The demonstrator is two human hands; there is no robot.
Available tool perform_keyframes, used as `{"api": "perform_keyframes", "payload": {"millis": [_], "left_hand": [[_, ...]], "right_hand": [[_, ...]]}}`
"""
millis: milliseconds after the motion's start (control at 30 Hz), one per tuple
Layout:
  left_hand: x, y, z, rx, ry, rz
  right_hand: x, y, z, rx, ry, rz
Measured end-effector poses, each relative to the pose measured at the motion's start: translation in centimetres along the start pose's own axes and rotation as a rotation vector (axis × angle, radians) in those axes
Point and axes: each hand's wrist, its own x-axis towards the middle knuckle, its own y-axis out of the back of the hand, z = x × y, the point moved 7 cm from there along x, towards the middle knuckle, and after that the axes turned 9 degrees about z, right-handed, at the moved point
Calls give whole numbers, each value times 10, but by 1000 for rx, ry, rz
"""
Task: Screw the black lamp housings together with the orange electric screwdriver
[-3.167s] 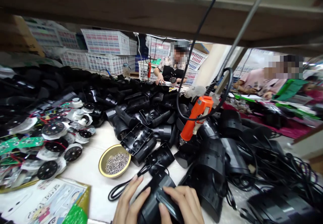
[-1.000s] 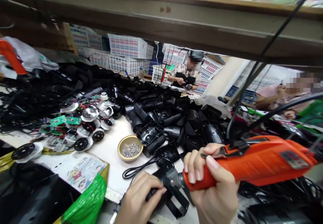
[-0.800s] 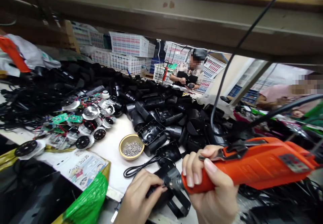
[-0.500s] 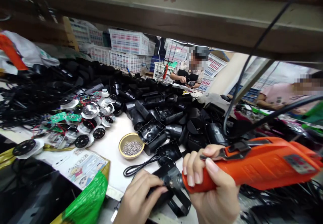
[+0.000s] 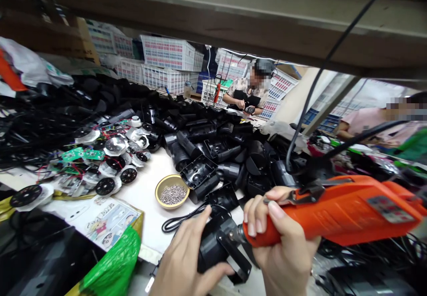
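My right hand [image 5: 283, 251] is wrapped round the front of an orange electric screwdriver [image 5: 336, 211], a finger on its metal lever. The tool's tip meets a black plastic housing [image 5: 216, 245] low in the middle of the view. My left hand [image 5: 187, 260] grips that housing from the left and below, fingers curled round it. A black cable runs up from the tool's back.
A brass bowl of small screws [image 5: 172, 192] stands on the white table [image 5: 143, 193]. Behind it lies a heap of black housings [image 5: 213, 144]; to the left, fan wheels and circuit boards [image 5: 100, 162]. A green bag [image 5: 113, 265] lies front left. Two people work beyond the bench.
Earlier both hands held the housing and the screwdriver hung over the pile. Now my right hand holds it against the housing, and my left hand has shifted to cup the part.
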Motion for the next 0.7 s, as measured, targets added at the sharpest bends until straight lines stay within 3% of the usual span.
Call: {"api": "perform_keyframes", "payload": {"millis": [100, 233, 700], "left_hand": [[-7, -12, 0, 171, -82, -115], [-19, -28, -5, 243, 3, -212], [-23, -31, -4, 222, 19, -195]], "right_hand": [[5, 1, 3, -32, -5, 19], [8, 2, 9, -49, -26, 21], [10, 3, 10, -63, -12, 8]]}}
